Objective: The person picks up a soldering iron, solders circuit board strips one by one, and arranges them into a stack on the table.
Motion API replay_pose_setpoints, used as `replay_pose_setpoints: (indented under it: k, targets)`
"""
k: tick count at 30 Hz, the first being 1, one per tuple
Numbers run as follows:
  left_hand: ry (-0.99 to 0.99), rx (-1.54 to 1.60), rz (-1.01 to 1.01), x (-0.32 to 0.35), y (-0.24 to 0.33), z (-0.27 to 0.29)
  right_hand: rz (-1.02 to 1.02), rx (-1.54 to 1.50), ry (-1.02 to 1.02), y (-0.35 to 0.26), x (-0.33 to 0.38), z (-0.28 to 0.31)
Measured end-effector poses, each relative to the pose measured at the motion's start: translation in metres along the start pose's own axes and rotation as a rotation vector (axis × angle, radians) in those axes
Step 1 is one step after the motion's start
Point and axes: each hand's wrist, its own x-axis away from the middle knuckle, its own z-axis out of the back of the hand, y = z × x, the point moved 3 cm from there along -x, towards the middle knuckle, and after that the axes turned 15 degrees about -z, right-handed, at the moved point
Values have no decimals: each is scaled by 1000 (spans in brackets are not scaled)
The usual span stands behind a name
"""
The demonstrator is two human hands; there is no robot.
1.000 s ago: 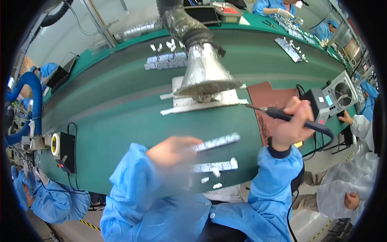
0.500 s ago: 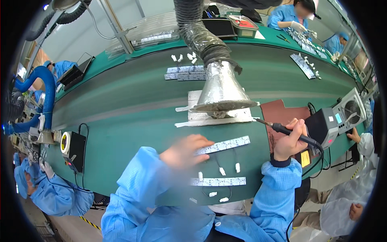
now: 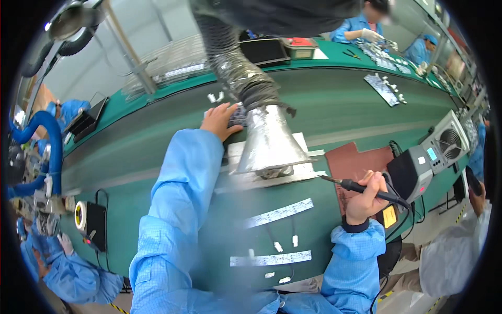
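My left hand (image 3: 219, 121) is stretched far forward, fingers apart, over a stack of circuit board strips (image 3: 239, 115) beyond the fume funnel (image 3: 273, 141). Its fingers partly cover the stack, and I cannot see a firm grip. In my right hand (image 3: 365, 201) is a soldering iron (image 3: 353, 186), its tip pointing left near the white block (image 3: 300, 144) beneath the funnel. Closer to me lie two circuit board strips, a tilted upper one (image 3: 282, 213) and a level lower one (image 3: 277, 258). Short leads with white connectors (image 3: 278, 246) hang off them.
A soldering station (image 3: 415, 167) stands on the right by a brown mat (image 3: 355, 162). On the left is a black box with a solder reel (image 3: 90, 220). More strips (image 3: 384, 90) lie across the bench, where co-workers sit. A blurred vertical shape crosses the view near my left sleeve.
My left hand has left the upper nearby strip and reached forward to the far stack. The right hand still holds the soldering iron. The whole view has shifted slightly.
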Motion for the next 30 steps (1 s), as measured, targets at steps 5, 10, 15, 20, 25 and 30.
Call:
replay_pose_setpoints:
  k: [5, 10, 15, 20, 25, 30]
  targets:
    - [-144, 138, -51, -14, -17, -5, -5, 3, 2, -4, -3, -1]
    - [-212, 221, -10, -11, -47, 1, 43, 45, 12, 0, -8, 3]
    - [-437, 319, 53, 48, -123, 21, 34, 75, -65, 0, -5, 3]
    - [-452, -40, 203, 89, -178, 53, -56, -64, -97, 18, -3, 9]
    - [-109, -241, 474, 94, -133, 71, 107, -32, 20, 10, -15, 15]
    - [52, 338, 1045, 131, -195, 22, 33, -82, -69, 9, -11, -3]
